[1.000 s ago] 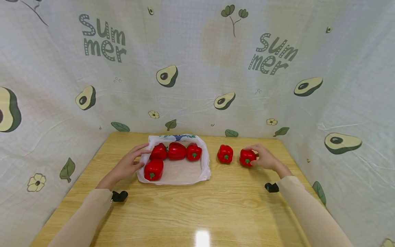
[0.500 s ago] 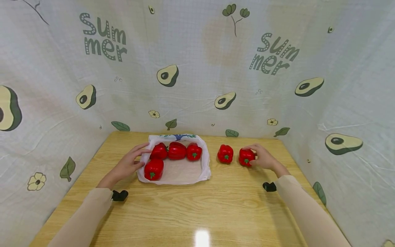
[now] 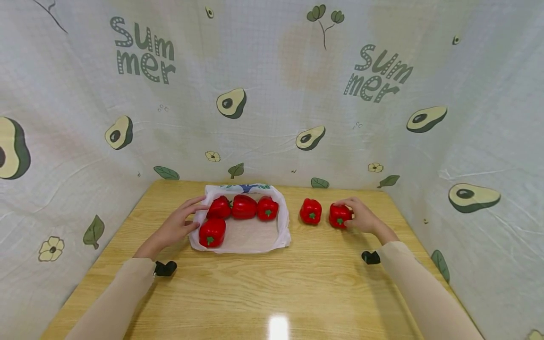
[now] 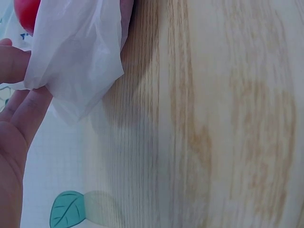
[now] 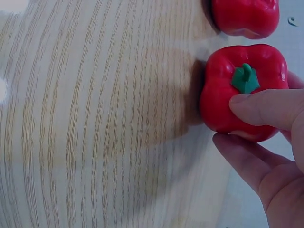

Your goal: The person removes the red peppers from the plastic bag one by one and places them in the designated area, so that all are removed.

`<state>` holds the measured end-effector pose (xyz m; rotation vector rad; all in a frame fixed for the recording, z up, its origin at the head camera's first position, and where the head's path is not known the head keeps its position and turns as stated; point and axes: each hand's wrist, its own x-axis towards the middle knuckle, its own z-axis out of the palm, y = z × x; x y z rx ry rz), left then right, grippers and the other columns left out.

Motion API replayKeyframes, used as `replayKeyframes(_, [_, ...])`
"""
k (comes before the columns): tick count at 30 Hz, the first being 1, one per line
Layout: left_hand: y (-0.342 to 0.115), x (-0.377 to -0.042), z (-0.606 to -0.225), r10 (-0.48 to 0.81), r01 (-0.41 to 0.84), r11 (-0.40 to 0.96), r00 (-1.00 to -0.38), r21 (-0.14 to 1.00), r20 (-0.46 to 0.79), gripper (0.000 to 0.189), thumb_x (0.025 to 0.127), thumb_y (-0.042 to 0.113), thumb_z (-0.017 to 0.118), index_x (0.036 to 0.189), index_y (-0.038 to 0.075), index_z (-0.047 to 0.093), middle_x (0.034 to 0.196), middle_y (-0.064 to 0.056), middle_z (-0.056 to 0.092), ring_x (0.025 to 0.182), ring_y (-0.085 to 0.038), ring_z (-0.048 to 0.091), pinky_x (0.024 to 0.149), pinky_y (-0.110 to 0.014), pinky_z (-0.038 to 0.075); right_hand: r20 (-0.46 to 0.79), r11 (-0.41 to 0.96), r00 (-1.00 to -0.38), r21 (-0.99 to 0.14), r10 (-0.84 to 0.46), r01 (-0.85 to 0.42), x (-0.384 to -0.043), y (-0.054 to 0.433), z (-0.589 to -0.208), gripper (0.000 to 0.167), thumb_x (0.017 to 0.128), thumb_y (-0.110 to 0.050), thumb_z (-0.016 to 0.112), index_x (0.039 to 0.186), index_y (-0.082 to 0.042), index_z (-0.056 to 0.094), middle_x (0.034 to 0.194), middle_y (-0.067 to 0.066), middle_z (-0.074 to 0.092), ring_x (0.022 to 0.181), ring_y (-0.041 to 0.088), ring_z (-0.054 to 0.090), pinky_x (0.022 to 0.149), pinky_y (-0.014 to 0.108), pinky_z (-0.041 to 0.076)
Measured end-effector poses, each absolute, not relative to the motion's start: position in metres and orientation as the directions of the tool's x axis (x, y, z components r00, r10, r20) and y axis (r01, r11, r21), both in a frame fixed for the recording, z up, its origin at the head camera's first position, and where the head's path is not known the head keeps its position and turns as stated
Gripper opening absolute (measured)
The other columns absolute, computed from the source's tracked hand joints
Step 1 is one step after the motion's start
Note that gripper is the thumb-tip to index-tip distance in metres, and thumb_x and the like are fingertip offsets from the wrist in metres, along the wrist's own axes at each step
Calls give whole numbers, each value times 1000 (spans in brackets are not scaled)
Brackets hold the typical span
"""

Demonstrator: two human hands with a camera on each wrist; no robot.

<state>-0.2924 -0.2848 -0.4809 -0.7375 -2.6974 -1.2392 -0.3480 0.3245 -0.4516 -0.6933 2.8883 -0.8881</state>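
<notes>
My right hand (image 3: 362, 217) grips a red bell pepper (image 3: 338, 215) with a green stem, at the right of the table. In the right wrist view the thumb (image 5: 256, 108) lies across the pepper's top beside its stem, the other fingers around its side. Another red bell pepper (image 3: 310, 211) stands just left of it. My left hand (image 3: 176, 225) holds the left rim of a low box lined with a white plastic bag (image 3: 284, 233), thumb and fingers on the bag's edge. Inside the box are several red bell peppers (image 3: 244, 207), three along the back, one at front left.
The light wooden table (image 3: 255, 288) reaches back to a hanging cloth (image 3: 263, 137) printed with avocados and leaves, which also closes off both sides. A black wrist mount (image 3: 165, 268) juts from the left sleeve, another (image 3: 371, 257) from the right.
My right hand has shifted slightly left with the bell pepper, bringing it a little nearer the neighbouring pepper. The left hand stays at the box rim.
</notes>
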Motion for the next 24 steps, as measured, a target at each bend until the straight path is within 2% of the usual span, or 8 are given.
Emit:
replayKeyframes(8, [-284, -294, -482, 391, 455, 558, -882, 694, 264, 58, 94, -15, 69, 147, 6, 59, 173, -13, 29, 153, -47, 34, 99, -62, 57, 84, 732, -898, -548, -432, -404, -347, 326, -451, 63, 86, 15, 75, 145, -1, 59, 140, 30, 49, 127, 55, 53, 103, 69, 53])
replayKeyframes(16, [-283, -294, -481, 386, 448, 566, -886, 692, 258, 59, 94, -14, 69, 148, 7, 59, 173, -12, 30, 153, -47, 34, 99, -60, 57, 28, 721, -899, -587, -437, -369, -345, 329, -443, 65, 87, 16, 75, 147, -3, 59, 150, 32, 41, 131, 62, 51, 101, 66, 56])
replayKeyframes(24, [-283, -293, -481, 391, 458, 563, -881, 688, 267, 59, 94, -15, 69, 148, 6, 59, 172, -13, 30, 153, -47, 35, 98, -59, 57, 71, 733, -888, -537, -454, -418, -339, 330, -431, 61, 88, 10, 77, 145, -2, 60, 148, 31, 45, 131, 58, 48, 102, 74, 50])
